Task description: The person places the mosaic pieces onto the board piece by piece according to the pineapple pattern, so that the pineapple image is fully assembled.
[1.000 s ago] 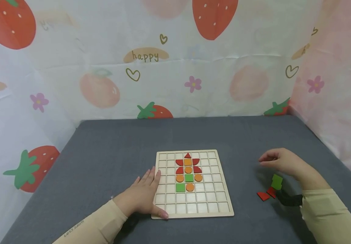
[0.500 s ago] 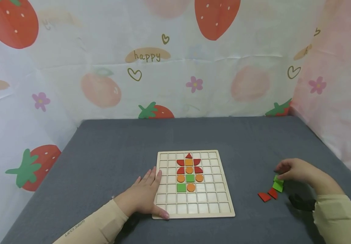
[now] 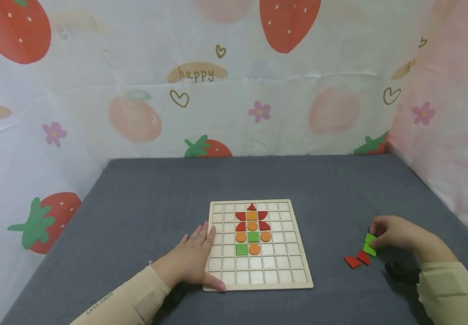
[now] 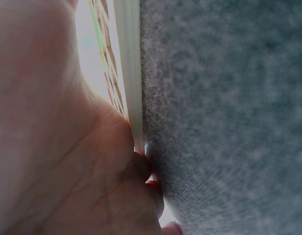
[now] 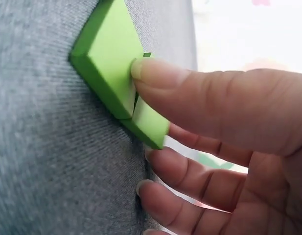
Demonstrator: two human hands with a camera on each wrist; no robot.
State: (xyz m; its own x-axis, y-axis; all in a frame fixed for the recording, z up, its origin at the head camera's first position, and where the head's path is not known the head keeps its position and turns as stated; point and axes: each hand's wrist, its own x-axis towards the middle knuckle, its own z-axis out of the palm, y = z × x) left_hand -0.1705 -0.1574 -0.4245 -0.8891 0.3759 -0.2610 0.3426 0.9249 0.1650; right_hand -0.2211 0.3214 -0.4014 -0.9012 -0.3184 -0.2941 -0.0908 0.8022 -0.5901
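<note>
A wooden grid board (image 3: 283,265) lies on the table; my left hand (image 3: 187,257) rests along its left edge, fingers straight, thumb over the front-left corner. The left wrist view shows the palm against the board's edge (image 4: 130,58). My right hand (image 3: 406,237) is at two green square tiles to the right. Its thumb overlaps the nearer tile (image 5: 109,58), and thumb and fingers pinch the farther tile (image 5: 151,126). Beside them lie two red pieces, one at the left (image 3: 352,262) and another red piece (image 3: 363,257) nearer the green tiles.
On the board sit a red triangle (image 3: 251,207), red quarter-round pieces, an orange square (image 3: 252,215), several orange discs (image 3: 254,249) and two green squares, one at the lower left (image 3: 241,249). Grey cloth (image 3: 156,194) covers the table; a printed curtain (image 3: 283,90) stands behind it.
My right hand has come down and toward me onto the green tiles, its fingers closing at the farther one. The left hand stays on the board.
</note>
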